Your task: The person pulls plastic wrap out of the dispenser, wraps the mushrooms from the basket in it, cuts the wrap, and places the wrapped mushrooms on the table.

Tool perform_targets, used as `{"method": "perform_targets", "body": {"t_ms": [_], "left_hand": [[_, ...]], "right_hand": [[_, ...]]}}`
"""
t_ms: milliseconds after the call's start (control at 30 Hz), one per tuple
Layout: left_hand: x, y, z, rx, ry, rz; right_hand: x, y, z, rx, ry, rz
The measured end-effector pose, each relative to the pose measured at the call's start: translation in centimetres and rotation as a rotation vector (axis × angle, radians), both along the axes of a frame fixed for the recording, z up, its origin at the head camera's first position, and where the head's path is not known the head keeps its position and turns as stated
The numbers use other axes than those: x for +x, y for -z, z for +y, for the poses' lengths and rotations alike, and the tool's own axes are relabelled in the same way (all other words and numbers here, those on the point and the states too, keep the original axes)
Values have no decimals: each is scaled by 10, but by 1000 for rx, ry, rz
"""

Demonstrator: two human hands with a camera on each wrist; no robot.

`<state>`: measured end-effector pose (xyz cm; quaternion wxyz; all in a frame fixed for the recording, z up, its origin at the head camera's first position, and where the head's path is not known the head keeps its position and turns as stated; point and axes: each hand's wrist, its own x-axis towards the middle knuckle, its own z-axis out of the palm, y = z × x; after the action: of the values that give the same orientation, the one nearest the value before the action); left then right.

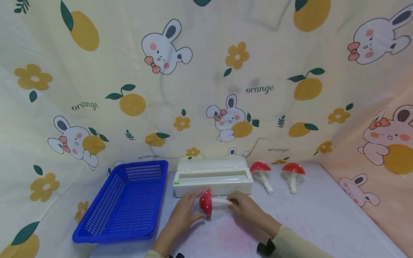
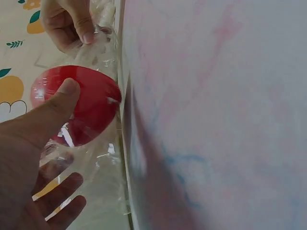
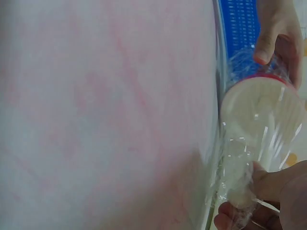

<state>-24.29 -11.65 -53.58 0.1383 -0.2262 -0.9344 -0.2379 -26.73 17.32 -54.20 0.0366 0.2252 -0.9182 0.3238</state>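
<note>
A toy mushroom [image 1: 205,203] with a white-spotted red cap and a pale stem lies sideways between my two hands, in front of the white box. Clear plastic film [image 3: 235,153] wraps it, crinkled along the stem and loose past the cap. At the cap end, my left hand [image 1: 185,211] holds it, thumb against the red cap [image 2: 91,105] and the other fingers spread behind. My right hand [image 1: 243,206] pinches the film around the stem's far end. In the right wrist view the cap's pale underside [image 3: 254,105] faces the camera.
A white cling film dispenser [image 1: 213,188] stands behind my hands, its lid raised. To the left is a blue plastic basket [image 1: 156,200]. Two more film-wrapped toy mushrooms, a nearer-left one [image 1: 260,167] and a right one [image 1: 293,168], lie right of the dispenser. Printed cloth [image 1: 200,107] hangs behind.
</note>
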Motion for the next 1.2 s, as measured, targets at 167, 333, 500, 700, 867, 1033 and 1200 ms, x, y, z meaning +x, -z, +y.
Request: {"method": "perform_targets", "body": {"t_ms": [167, 333, 500, 700, 867, 1033, 1200], "left_hand": [[-8, 3, 3, 10, -9, -67], [-15, 5, 7, 26, -53, -128], [-17, 1, 12, 54, -91, -152], [-18, 0, 18, 59, -127, -153], [-19, 2, 19, 112, -119, -196], [-13, 7, 14, 160, -89, -227], [-7, 8, 6, 177, -108, -203]], "right_hand": [[-2, -3, -3, -32, 48, -20], [-3, -2, -5, -50, 79, 29], [-1, -3, -5, 12, 109, 65], [-3, -4, -5, 57, 135, 121], [-10, 3, -6, 62, 129, 136], [-10, 5, -5, 65, 131, 73], [-5, 0, -4, 70, 120, 109]]}}
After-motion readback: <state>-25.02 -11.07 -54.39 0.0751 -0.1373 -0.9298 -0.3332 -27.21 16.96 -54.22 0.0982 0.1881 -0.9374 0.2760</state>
